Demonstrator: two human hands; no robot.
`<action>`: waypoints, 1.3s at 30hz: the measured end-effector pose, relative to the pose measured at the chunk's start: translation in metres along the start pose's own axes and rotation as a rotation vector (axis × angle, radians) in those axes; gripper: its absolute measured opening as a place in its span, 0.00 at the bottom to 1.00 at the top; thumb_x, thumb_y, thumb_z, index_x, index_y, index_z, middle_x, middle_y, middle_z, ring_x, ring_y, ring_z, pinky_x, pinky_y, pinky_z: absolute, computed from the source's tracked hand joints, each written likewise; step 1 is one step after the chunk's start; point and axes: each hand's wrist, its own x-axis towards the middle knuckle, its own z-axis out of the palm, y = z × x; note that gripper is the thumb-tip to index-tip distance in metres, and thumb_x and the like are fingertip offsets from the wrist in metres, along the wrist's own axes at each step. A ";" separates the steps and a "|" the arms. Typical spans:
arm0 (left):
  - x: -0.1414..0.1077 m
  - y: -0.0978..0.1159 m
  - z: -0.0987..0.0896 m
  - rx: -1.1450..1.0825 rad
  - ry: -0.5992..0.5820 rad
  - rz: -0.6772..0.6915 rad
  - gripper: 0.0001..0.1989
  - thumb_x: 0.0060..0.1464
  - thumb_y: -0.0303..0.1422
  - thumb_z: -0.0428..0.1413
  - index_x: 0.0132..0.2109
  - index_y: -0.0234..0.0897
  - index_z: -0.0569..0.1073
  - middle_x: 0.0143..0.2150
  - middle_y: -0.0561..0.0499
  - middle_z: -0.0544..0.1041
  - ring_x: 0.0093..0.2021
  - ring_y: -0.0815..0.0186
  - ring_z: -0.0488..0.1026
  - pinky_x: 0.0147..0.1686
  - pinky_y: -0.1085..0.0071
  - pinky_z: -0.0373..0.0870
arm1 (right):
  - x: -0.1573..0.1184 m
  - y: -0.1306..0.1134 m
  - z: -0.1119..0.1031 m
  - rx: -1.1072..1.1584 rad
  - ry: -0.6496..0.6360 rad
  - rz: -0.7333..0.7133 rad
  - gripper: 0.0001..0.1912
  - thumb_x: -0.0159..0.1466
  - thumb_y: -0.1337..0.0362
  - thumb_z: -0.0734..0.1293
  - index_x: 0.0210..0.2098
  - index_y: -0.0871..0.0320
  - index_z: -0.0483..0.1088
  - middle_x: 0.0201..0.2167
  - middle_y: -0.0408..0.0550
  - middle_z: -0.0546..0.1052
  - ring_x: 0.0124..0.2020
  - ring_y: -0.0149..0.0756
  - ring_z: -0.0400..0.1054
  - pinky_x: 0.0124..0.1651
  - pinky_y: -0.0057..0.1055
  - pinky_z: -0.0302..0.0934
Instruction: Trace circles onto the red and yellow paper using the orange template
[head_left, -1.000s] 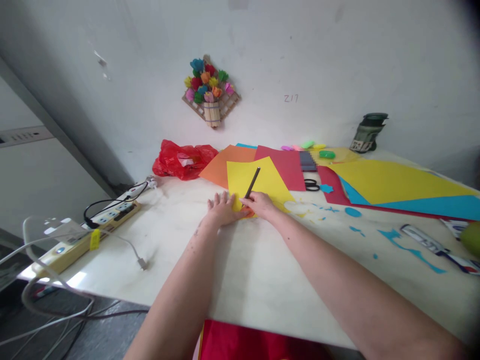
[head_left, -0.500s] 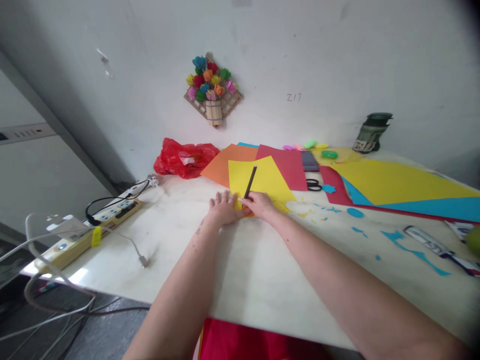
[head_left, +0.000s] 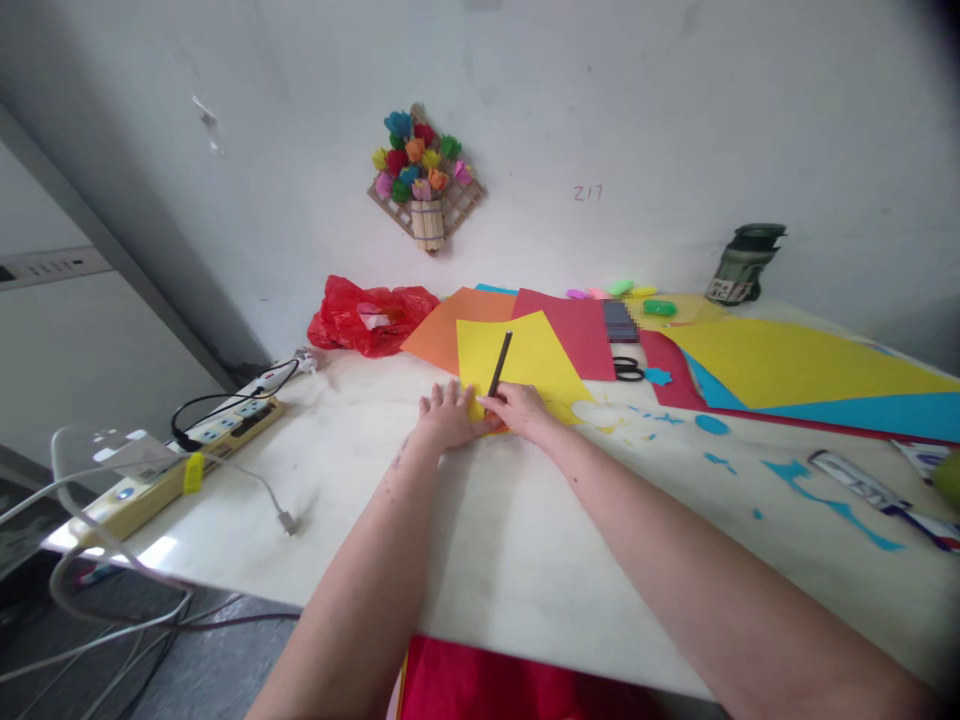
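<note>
A sheet of yellow paper lies on the table in front of me, a piece cut from its near right edge. My right hand is closed around a dark pencil-like stick, which leans up and to the right over the sheet. The stick's lower tip is hidden by the fingers. Flat at the sheet's near left edge rests my left hand, its fingers spread and its thumb close to the right hand. A small orange-red bit shows between the hands, too hidden to name.
Orange paper and red paper lie behind. Black scissors, blue scraps and a marker are to the right. A power strip with cables and a red plastic bag are at left. A bottle stands far right.
</note>
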 end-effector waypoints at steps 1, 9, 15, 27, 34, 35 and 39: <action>0.000 0.000 0.000 0.001 -0.001 0.000 0.43 0.41 0.60 0.36 0.60 0.41 0.40 0.62 0.46 0.35 0.58 0.47 0.31 0.51 0.50 0.37 | 0.000 0.000 0.000 -0.001 0.001 0.002 0.19 0.55 0.50 0.56 0.25 0.58 0.68 0.23 0.45 0.73 0.24 0.28 0.64 0.28 0.24 0.52; 0.000 0.000 -0.001 -0.009 -0.010 0.002 0.43 0.41 0.60 0.37 0.60 0.42 0.40 0.61 0.45 0.34 0.58 0.47 0.30 0.51 0.49 0.37 | 0.000 -0.001 0.000 0.037 0.006 0.014 0.17 0.54 0.51 0.58 0.23 0.58 0.67 0.21 0.44 0.73 0.23 0.28 0.64 0.27 0.24 0.52; 0.000 0.000 -0.001 -0.003 -0.001 0.001 0.42 0.41 0.59 0.37 0.60 0.42 0.40 0.62 0.46 0.35 0.58 0.48 0.31 0.51 0.50 0.37 | 0.000 0.001 0.002 0.057 0.023 0.017 0.17 0.53 0.50 0.58 0.23 0.58 0.67 0.21 0.44 0.73 0.22 0.28 0.63 0.27 0.24 0.52; -0.001 0.001 -0.001 0.009 0.004 -0.005 0.42 0.41 0.59 0.36 0.60 0.41 0.40 0.62 0.46 0.36 0.58 0.48 0.31 0.51 0.50 0.37 | 0.002 0.006 0.007 0.064 0.072 -0.010 0.16 0.53 0.52 0.60 0.24 0.58 0.67 0.28 0.44 0.70 0.27 0.26 0.63 0.30 0.23 0.52; 0.000 0.000 -0.001 0.008 0.000 -0.004 0.43 0.41 0.60 0.36 0.60 0.42 0.40 0.62 0.46 0.35 0.58 0.47 0.31 0.50 0.49 0.37 | 0.002 0.006 0.007 0.082 0.075 -0.007 0.15 0.53 0.52 0.60 0.24 0.58 0.67 0.27 0.43 0.69 0.27 0.26 0.62 0.30 0.23 0.52; 0.001 0.000 -0.001 0.008 0.000 -0.005 0.43 0.41 0.60 0.36 0.60 0.42 0.40 0.62 0.46 0.35 0.58 0.47 0.31 0.50 0.49 0.37 | 0.002 0.006 0.008 0.083 0.077 -0.008 0.15 0.53 0.52 0.60 0.24 0.58 0.67 0.27 0.43 0.69 0.27 0.26 0.62 0.30 0.23 0.52; 0.001 0.000 0.000 0.010 0.003 -0.007 0.42 0.41 0.60 0.36 0.60 0.42 0.40 0.62 0.46 0.35 0.58 0.48 0.31 0.50 0.49 0.37 | 0.002 0.007 0.008 0.083 0.081 -0.009 0.15 0.52 0.53 0.60 0.23 0.58 0.66 0.26 0.43 0.69 0.26 0.26 0.62 0.30 0.23 0.53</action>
